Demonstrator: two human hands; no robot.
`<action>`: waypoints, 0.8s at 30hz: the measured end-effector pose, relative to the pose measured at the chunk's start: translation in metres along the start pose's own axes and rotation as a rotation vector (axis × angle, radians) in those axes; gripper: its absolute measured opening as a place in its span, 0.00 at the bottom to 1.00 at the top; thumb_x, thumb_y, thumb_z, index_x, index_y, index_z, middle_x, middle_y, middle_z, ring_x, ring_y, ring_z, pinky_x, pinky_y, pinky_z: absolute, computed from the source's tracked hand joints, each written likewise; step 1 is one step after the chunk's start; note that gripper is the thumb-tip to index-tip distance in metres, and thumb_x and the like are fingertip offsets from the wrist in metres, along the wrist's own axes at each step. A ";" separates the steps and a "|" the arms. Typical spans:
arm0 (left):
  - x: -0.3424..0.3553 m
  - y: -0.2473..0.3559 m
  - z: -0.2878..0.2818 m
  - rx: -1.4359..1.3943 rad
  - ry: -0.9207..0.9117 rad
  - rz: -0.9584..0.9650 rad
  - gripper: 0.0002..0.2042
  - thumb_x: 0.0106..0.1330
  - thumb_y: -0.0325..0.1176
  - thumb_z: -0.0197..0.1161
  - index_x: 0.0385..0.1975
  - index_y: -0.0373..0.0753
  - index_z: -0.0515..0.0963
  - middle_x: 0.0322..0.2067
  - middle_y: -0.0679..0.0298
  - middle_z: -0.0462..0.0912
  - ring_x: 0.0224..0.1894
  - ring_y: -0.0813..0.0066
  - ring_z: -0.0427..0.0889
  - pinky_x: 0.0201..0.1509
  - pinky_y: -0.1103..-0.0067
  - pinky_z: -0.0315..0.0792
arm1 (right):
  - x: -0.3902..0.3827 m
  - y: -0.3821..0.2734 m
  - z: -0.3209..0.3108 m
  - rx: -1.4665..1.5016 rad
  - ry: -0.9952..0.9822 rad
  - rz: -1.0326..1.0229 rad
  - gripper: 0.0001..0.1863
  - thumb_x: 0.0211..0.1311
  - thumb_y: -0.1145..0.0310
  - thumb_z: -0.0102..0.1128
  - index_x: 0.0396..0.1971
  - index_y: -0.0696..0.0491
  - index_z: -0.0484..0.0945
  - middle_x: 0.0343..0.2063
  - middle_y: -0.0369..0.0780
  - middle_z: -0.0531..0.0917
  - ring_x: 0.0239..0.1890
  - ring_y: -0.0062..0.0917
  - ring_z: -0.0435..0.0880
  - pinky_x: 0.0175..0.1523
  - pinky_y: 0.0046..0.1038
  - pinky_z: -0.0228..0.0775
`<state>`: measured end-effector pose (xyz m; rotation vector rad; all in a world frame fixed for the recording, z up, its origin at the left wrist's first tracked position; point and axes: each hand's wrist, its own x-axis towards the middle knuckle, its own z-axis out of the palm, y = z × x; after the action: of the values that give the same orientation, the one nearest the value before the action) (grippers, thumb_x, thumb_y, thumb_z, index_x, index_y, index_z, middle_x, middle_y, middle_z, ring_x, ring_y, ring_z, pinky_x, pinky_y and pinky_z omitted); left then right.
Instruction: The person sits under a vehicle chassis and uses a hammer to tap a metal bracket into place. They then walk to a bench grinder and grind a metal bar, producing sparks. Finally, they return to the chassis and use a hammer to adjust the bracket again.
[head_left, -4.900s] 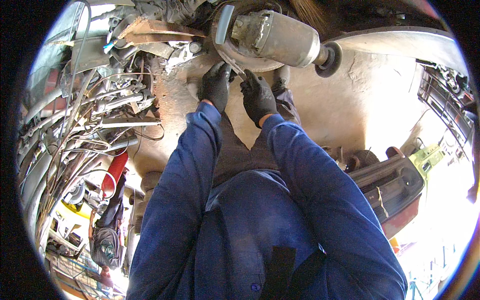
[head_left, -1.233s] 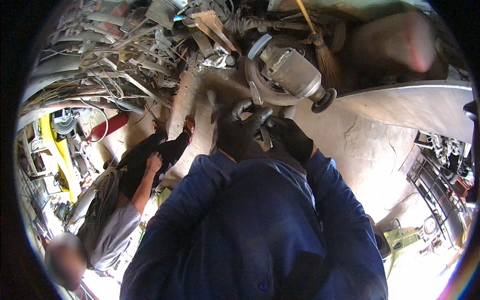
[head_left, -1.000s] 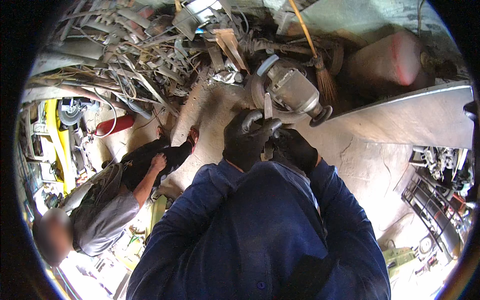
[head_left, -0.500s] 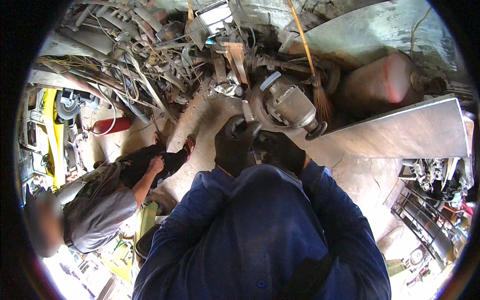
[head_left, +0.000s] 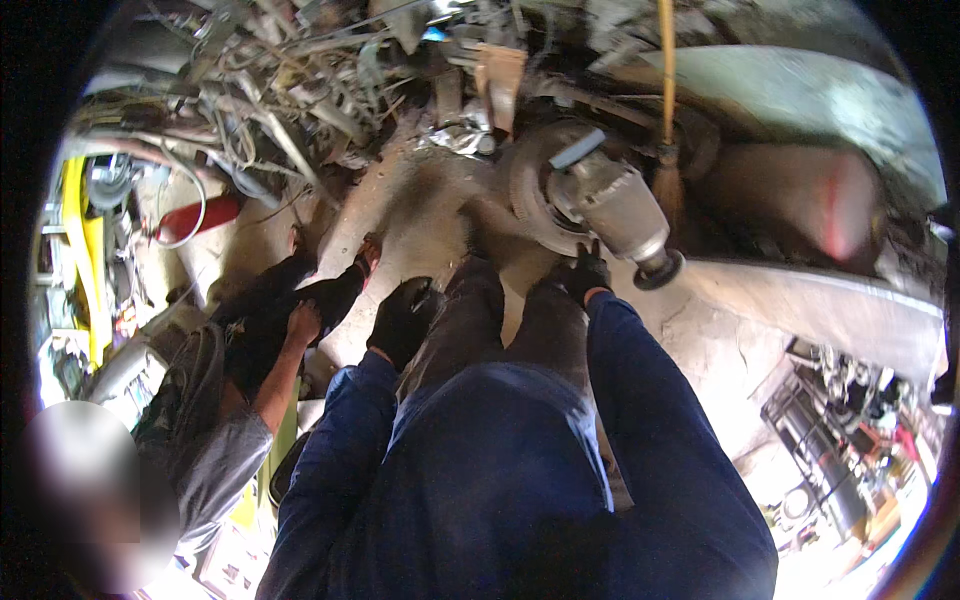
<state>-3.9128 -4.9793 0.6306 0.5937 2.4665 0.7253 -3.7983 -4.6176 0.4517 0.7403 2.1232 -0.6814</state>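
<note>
My left hand (head_left: 402,322), in a black glove, is beside my left thigh. Its fingers are curled closed, and whatever they may hold is hidden. My right hand (head_left: 588,274), also gloved in black, is by my right knee with its fingers stretched forward and apart. It is nearest to a bulky grey metal assembly (head_left: 612,205) that has a round flange at its lower end and a pale grey bar at its top. Whether the fingertips touch it I cannot tell. Under the assembly lies a round, tyre-like ring (head_left: 528,190).
A person (head_left: 215,400) stands close at my left. Scrap metal (head_left: 300,90) is heaped at the far left, near a red cylinder (head_left: 198,217). A broom (head_left: 668,185), a rusty tank (head_left: 790,200) and a metal sheet (head_left: 820,310) are at the right.
My hands were together before my chest with a flat metal strip; now they are apart and lower. My right hand has moved toward the metal assembly. The view has shifted, with some blur.
</note>
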 end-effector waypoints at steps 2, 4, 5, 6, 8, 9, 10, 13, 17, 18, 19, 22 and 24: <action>-0.018 -0.025 0.002 -0.039 -0.060 -0.182 0.14 0.74 0.42 0.64 0.49 0.39 0.83 0.43 0.51 0.86 0.46 0.54 0.86 0.50 0.64 0.80 | 0.029 -0.001 0.005 -0.017 0.012 -0.008 0.47 0.65 0.39 0.60 0.79 0.45 0.60 0.81 0.56 0.49 0.72 0.57 0.70 0.73 0.50 0.66; -0.039 -0.044 0.005 -0.150 -0.132 -0.394 0.18 0.73 0.45 0.65 0.52 0.37 0.82 0.47 0.50 0.85 0.50 0.53 0.85 0.55 0.64 0.78 | 0.046 -0.004 0.018 -0.015 0.057 0.048 0.48 0.66 0.38 0.60 0.80 0.47 0.57 0.81 0.56 0.47 0.73 0.58 0.67 0.74 0.50 0.64; -0.048 -0.052 0.007 -0.188 -0.174 -0.496 0.20 0.72 0.45 0.66 0.55 0.37 0.82 0.51 0.50 0.86 0.55 0.53 0.84 0.60 0.65 0.76 | 0.053 -0.004 0.023 -0.038 0.033 0.036 0.49 0.67 0.38 0.59 0.81 0.48 0.57 0.81 0.57 0.47 0.74 0.57 0.66 0.75 0.50 0.63; -0.054 -0.060 0.009 -0.228 -0.207 -0.564 0.22 0.71 0.45 0.67 0.58 0.37 0.82 0.55 0.50 0.86 0.60 0.53 0.83 0.66 0.65 0.75 | 0.059 -0.003 0.027 -0.043 0.004 0.040 0.50 0.67 0.37 0.58 0.81 0.49 0.56 0.81 0.57 0.46 0.75 0.57 0.64 0.76 0.49 0.61; -0.064 -0.072 0.013 -0.120 -0.267 -0.446 0.22 0.71 0.46 0.65 0.58 0.38 0.81 0.55 0.50 0.85 0.59 0.51 0.83 0.65 0.63 0.75 | 0.068 0.002 0.037 -0.059 -0.044 0.046 0.50 0.68 0.36 0.57 0.81 0.51 0.56 0.81 0.57 0.45 0.77 0.57 0.61 0.77 0.49 0.59; -0.070 -0.075 0.016 -0.117 -0.269 -0.452 0.22 0.71 0.46 0.64 0.57 0.38 0.81 0.54 0.50 0.86 0.59 0.50 0.83 0.64 0.63 0.75 | 0.072 0.005 0.041 -0.070 -0.062 0.041 0.49 0.68 0.37 0.57 0.80 0.52 0.56 0.81 0.58 0.45 0.78 0.56 0.59 0.78 0.48 0.58; -0.075 -0.076 0.018 -0.113 -0.272 -0.459 0.21 0.71 0.46 0.64 0.56 0.38 0.81 0.53 0.50 0.86 0.58 0.50 0.83 0.64 0.62 0.75 | 0.075 0.007 0.044 -0.098 -0.062 0.040 0.49 0.69 0.37 0.57 0.80 0.52 0.56 0.81 0.58 0.46 0.79 0.56 0.58 0.78 0.48 0.57; -0.096 -0.074 0.032 -0.138 -0.177 -0.504 0.15 0.74 0.41 0.61 0.50 0.37 0.82 0.51 0.49 0.85 0.52 0.49 0.84 0.58 0.61 0.77 | 0.082 0.012 0.050 -0.169 0.023 0.009 0.49 0.67 0.34 0.56 0.80 0.48 0.57 0.82 0.53 0.46 0.78 0.52 0.60 0.77 0.53 0.56; -0.121 -0.078 0.053 0.117 -0.206 -0.259 0.12 0.74 0.38 0.60 0.50 0.40 0.83 0.54 0.51 0.84 0.56 0.50 0.83 0.61 0.61 0.76 | 0.084 0.009 0.051 -0.174 0.231 0.055 0.48 0.68 0.36 0.56 0.78 0.53 0.62 0.81 0.54 0.49 0.80 0.50 0.57 0.80 0.51 0.51; -0.125 -0.081 0.058 0.167 -0.245 -0.214 0.13 0.74 0.38 0.60 0.50 0.40 0.83 0.55 0.51 0.83 0.56 0.49 0.83 0.61 0.61 0.77 | 0.083 0.007 0.051 -0.132 0.172 0.064 0.48 0.68 0.36 0.56 0.78 0.53 0.61 0.81 0.54 0.49 0.80 0.50 0.57 0.80 0.51 0.52; -0.131 -0.083 0.064 0.278 -0.330 -0.168 0.13 0.75 0.38 0.59 0.51 0.41 0.83 0.55 0.51 0.83 0.57 0.49 0.82 0.61 0.61 0.77 | 0.082 0.005 0.051 -0.145 0.145 0.080 0.48 0.67 0.36 0.57 0.78 0.53 0.61 0.81 0.54 0.49 0.80 0.50 0.57 0.79 0.51 0.52; -0.146 -0.085 0.080 0.254 -0.314 -0.228 0.12 0.73 0.37 0.60 0.50 0.42 0.84 0.55 0.51 0.83 0.57 0.49 0.83 0.61 0.62 0.78 | 0.079 -0.003 0.052 -0.204 0.136 0.087 0.51 0.65 0.37 0.61 0.80 0.53 0.57 0.81 0.54 0.47 0.79 0.51 0.57 0.79 0.52 0.51; -0.153 -0.086 0.088 0.214 -0.273 -0.237 0.12 0.73 0.38 0.61 0.49 0.42 0.84 0.55 0.51 0.84 0.57 0.50 0.83 0.60 0.61 0.78 | 0.080 -0.006 0.055 -0.233 0.133 0.105 0.54 0.64 0.37 0.63 0.81 0.52 0.53 0.82 0.54 0.45 0.79 0.52 0.56 0.79 0.53 0.50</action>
<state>-3.7664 -5.0926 0.5666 0.4333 2.3193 0.2697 -3.8184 -4.6357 0.3583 0.7791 2.2189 -0.3292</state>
